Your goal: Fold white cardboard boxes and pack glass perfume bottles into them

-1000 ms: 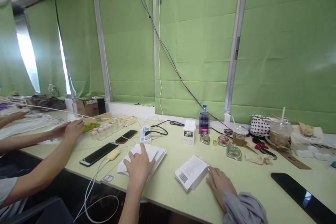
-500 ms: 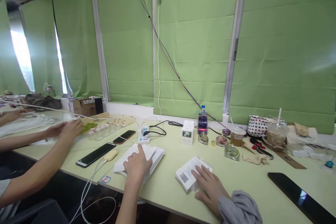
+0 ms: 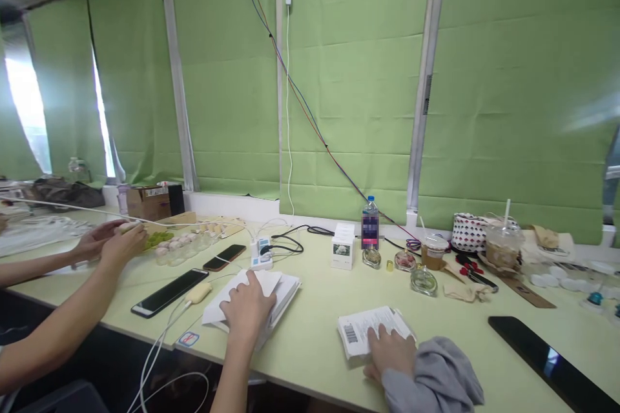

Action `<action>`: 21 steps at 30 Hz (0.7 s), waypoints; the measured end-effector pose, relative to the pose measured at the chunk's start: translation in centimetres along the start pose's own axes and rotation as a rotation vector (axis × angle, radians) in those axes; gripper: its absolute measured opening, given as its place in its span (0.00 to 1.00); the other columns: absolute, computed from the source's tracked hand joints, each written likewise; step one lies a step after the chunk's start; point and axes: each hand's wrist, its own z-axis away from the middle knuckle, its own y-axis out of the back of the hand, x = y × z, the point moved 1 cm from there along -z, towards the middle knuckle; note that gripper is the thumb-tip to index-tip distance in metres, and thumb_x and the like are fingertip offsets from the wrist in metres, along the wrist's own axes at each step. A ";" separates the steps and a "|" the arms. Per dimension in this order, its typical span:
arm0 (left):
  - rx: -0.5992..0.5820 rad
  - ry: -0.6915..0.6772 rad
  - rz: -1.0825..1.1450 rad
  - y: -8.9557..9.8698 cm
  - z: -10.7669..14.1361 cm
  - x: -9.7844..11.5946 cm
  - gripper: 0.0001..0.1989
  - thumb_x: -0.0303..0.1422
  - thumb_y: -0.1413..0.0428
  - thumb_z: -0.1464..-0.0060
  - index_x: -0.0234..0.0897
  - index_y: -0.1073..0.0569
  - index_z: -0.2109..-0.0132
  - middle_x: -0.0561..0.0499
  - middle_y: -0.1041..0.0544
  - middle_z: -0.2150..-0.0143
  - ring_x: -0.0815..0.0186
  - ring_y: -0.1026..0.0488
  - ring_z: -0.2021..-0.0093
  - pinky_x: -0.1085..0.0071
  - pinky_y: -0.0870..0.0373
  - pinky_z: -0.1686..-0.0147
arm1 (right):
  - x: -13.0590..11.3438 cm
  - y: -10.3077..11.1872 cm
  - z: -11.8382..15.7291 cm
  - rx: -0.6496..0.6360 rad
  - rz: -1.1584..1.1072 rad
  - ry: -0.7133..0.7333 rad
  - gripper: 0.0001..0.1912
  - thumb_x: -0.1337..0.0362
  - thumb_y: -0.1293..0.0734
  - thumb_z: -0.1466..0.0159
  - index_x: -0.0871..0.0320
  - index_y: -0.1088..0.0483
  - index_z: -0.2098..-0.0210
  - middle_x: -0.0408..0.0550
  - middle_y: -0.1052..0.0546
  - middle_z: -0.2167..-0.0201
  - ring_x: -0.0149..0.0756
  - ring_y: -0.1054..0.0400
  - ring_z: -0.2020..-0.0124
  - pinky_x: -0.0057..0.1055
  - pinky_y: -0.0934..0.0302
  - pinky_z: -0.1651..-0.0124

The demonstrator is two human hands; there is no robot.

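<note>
My left hand [image 3: 246, 310] lies with fingers spread on a stack of white folded paper or flat boxes [image 3: 285, 300], left of centre on the pale table. Under the fingers of my right hand [image 3: 391, 350] is a small white printed box [image 3: 361, 330] with a barcode at its left end. That hand is bent over the box's right part, its thumb low at the near edge. Behind, a white box with a flower picture [image 3: 343, 248] stands upright beside a labelled bottle [image 3: 370, 226].
Glass bottles [image 3: 423, 281], drink cups [image 3: 434, 251] and pliers [image 3: 479, 277] stand or lie at the right, with a black phone [image 3: 547, 358] nearer. Phones [image 3: 170, 292], a power strip [image 3: 262, 257] and cables lie left. Another person's hands [image 3: 119, 242] work at far left.
My right hand has curled more over the printed box, which has turned and shifted slightly right. My left hand stays on the white stack. The view has shifted slightly.
</note>
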 end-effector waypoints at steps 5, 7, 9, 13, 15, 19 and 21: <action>0.115 -0.010 0.005 1.3 0.8 0.3 0.30 0.37 0.51 0.48 0.26 0.44 0.40 0.33 0.30 0.51 0.46 0.32 0.52 0.55 0.40 0.58 | 1.9 -0.8 1.0 0.034 0.023 -0.029 0.32 0.68 0.29 0.50 0.54 0.31 0.44 0.63 0.30 0.43 0.63 0.34 0.47 0.59 0.38 0.51; 0.183 -0.054 0.007 2.1 1.5 0.8 0.32 0.37 0.52 0.46 0.26 0.47 0.38 0.34 0.31 0.51 0.46 0.33 0.52 0.55 0.38 0.58 | 3.0 -0.8 1.3 0.046 -0.011 -0.026 0.28 0.67 0.30 0.49 0.57 0.28 0.47 0.66 0.27 0.47 0.63 0.31 0.50 0.58 0.37 0.54; 0.230 -0.127 0.033 2.6 2.5 1.6 0.34 0.37 0.52 0.46 0.27 0.50 0.36 0.35 0.32 0.51 0.46 0.33 0.52 0.55 0.38 0.57 | 4.0 -0.5 1.2 0.038 -0.049 -0.022 0.22 0.66 0.31 0.48 0.57 0.25 0.53 0.64 0.23 0.54 0.62 0.28 0.55 0.55 0.35 0.57; 0.198 -0.344 0.218 2.2 5.7 3.8 0.37 0.34 0.49 0.48 0.32 0.52 0.34 0.38 0.35 0.47 0.51 0.34 0.51 0.60 0.36 0.55 | 5.0 0.5 0.9 0.027 -0.066 -0.013 0.11 0.62 0.32 0.46 0.50 0.22 0.64 0.58 0.19 0.63 0.59 0.26 0.59 0.52 0.35 0.60; 0.108 -0.458 0.319 1.1 7.7 5.1 0.38 0.29 0.48 0.50 0.34 0.53 0.33 0.39 0.36 0.45 0.54 0.34 0.50 0.62 0.36 0.54 | 5.3 1.2 0.9 0.031 -0.061 -0.004 0.12 0.60 0.33 0.45 0.49 0.22 0.62 0.58 0.20 0.62 0.59 0.26 0.59 0.52 0.35 0.60; -0.114 -0.597 0.329 -1.7 10.9 7.0 0.41 0.25 0.46 0.56 0.36 0.48 0.34 0.40 0.34 0.44 0.51 0.35 0.46 0.60 0.36 0.51 | 6.0 2.8 1.4 -0.032 -0.071 0.046 0.28 0.58 0.37 0.42 0.58 0.32 0.43 0.64 0.23 0.55 0.62 0.29 0.54 0.53 0.37 0.56; -0.239 -0.602 0.295 -2.6 11.6 7.6 0.41 0.28 0.44 0.58 0.36 0.45 0.34 0.39 0.33 0.43 0.48 0.35 0.45 0.57 0.37 0.50 | 6.4 3.5 1.7 -0.086 -0.090 0.084 0.31 0.57 0.39 0.41 0.59 0.37 0.39 0.63 0.24 0.52 0.61 0.30 0.51 0.52 0.38 0.54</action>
